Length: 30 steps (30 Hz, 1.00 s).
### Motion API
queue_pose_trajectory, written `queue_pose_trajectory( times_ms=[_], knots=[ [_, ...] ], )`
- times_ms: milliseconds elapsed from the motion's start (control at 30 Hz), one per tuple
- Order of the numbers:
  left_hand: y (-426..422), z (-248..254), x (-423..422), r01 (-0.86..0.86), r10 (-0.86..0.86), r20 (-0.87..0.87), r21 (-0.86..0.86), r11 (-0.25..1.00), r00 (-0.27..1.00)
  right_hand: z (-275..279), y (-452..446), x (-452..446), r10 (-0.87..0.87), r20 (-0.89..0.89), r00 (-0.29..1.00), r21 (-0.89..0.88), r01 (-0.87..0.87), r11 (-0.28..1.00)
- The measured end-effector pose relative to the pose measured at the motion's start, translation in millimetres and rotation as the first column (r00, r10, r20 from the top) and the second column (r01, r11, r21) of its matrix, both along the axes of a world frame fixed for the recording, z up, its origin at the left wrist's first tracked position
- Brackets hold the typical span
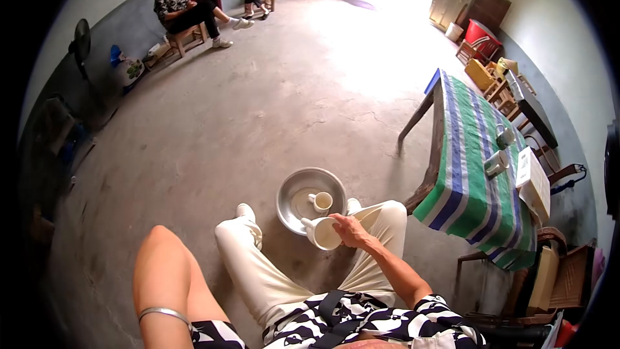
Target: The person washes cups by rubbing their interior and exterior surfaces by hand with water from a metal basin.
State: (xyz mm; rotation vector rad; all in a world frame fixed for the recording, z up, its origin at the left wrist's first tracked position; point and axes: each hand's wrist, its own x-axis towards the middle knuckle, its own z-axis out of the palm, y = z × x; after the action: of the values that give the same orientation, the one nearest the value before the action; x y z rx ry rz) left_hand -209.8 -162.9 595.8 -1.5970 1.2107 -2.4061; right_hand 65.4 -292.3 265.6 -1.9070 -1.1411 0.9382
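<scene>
My right hand (351, 229) is closed on the rim side of a white mug (325, 235), its handle pointing left. The mug is held tilted, with its opening facing me, just over the near edge of a metal basin (282, 201). Inside the basin is a smaller white cup (321, 201), handle to the left. The basin stands on the floor between my feet. My left arm is bent at the lower left, a silver bracelet (163, 311) around it. The left hand lies beyond the bottom edge of the view.
On my right stands a table with a striped cloth (457, 155), bearing two mugs (496, 164) and a white box (533, 184). Chairs and a red tub (478, 33) line the right wall. Two people (187, 16) sit along the far left wall. A fan (81, 40) stands at left.
</scene>
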Motion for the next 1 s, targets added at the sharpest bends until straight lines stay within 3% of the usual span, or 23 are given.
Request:
queue_pose_trajectory(
  times_ms=[167, 200, 233, 500, 567, 767, 900, 1000],
  knots=[
    [-5.6, 2.4, -9.3, -0.028, 0.028, 0.015, 0.007, 1.0, 0.999, -10.1, -0.9, -1.7, 0.031, 0.086, 0.996, 0.055, -0.036, 0.998],
    [-8.0, 2.4, -11.8, -0.041, 0.041, 0.017, 0.019, 0.999, 0.999, -16.0, 0.1, -0.5, 0.057, 0.209, 0.976, 0.089, -0.077, 0.993],
    [-9.9, 2.0, -13.7, -0.054, 0.053, 0.025, 0.032, 0.998, 0.998, -20.8, -0.6, 0.6, 0.042, 0.077, 0.996, 0.033, -0.044, 0.998],
    [-19.5, 2.7, -25.6, -0.098, 0.097, 0.028, 0.03, 0.995, 0.995, 2.0, -0.3, -5.6, 0.025, -0.001, 1.0, 0.027, -0.025, 0.999],
    [-21.1, 4.1, -26.8, -0.097, 0.097, 0.024, 0.027, 0.995, 0.995, 2.1, -1.1, -5.1, 0.036, 0.096, 0.995, 0.062, -0.042, 0.997],
    [-22.6, 6.6, -30.6, -0.103, 0.102, 0.033, 0.03, 0.994, 0.994, -1.2, -3.6, -4.7, 0.039, 0.136, 0.99, 0.043, -0.045, 0.998],
    [-25.9, 6.9, -35.9, -0.123, 0.121, 0.03, 0.043, 0.992, 0.992, 6.0, -0.7, -8.0, 0.015, 0.009, 1.0, 0.047, -0.015, 0.999],
    [-26.6, 7.1, -39.6, -0.138, 0.137, 0.026, 0.03, 0.99, 0.99, 12.5, 0.8, -9.1, 0.035, 0.058, 0.998, 0.01, -0.036, 0.999]
  ],
)
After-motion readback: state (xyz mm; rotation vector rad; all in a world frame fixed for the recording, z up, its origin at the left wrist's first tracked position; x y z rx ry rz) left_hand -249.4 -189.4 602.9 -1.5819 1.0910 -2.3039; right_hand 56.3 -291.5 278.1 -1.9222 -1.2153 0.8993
